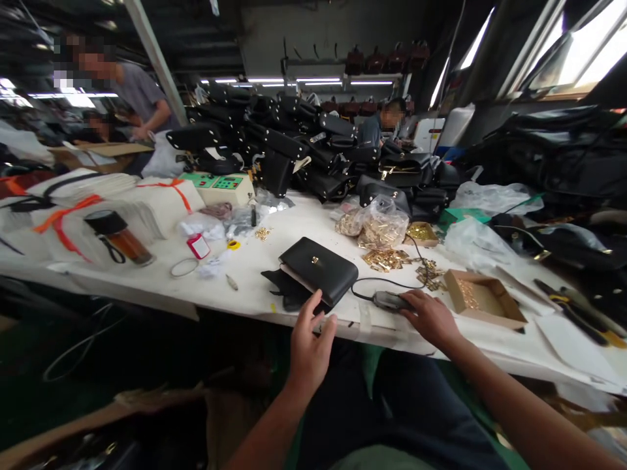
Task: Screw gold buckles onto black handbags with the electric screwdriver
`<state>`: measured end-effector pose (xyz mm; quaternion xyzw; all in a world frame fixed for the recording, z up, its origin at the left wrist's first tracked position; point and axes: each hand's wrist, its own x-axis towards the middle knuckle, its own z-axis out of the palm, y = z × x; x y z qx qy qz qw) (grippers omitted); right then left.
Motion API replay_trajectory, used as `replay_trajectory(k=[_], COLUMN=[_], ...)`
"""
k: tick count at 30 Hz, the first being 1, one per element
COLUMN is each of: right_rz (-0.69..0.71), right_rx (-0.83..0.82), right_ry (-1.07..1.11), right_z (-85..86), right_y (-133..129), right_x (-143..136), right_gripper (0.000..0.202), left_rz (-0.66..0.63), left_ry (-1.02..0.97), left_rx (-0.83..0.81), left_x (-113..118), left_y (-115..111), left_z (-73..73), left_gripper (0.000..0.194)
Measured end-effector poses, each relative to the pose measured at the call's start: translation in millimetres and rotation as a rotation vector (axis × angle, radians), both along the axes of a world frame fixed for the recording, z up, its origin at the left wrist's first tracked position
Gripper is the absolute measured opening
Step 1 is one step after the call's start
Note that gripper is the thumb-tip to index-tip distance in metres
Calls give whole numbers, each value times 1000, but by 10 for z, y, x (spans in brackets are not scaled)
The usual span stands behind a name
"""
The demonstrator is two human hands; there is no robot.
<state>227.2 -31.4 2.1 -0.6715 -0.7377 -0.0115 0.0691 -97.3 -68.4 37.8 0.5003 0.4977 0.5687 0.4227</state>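
Nearest of all, dark-trousered legs (421, 398) sit against a white worktable (308, 219) bearing a boxy black leather-like bag (326, 267) with a small gold clasp (315, 260). The left hand (309, 346), thumb and fingers apart, is at its near edge, touching or not I cannot tell; the right hand (434, 318) has its fingers closed on a grey corded handheld tool (386, 300).

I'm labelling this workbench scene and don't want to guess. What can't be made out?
All in the head view:
Black bag: its inside, hidden by its own flap.
Grey corded device: its right end, covered by the right hand.
Left hand: whether its fingertips touch the bag; blurred.
Small red container: any lettering, too small.
Carton: its near end, cut off by the bottom edge.
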Motion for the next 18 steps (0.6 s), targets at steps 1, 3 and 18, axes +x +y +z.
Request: replay_trajectory(k=[1, 3, 18], right_rz=[9, 8, -121], right_rx=[11, 34, 70], right_ry=[-5, -13, 154], right_z=[-33, -80, -72], right_y=[0, -23, -112], right_x=[53, 158, 347], right_gripper=[32, 32, 32], left_rz=[98, 312, 455], left_ry=[54, 99, 283], left_rx=[40, 18, -297], left_x=[-97, -312, -757], left_y=[-79, -139, 842], left_z=[-29, -96, -21], left_gripper=[49, 49, 46])
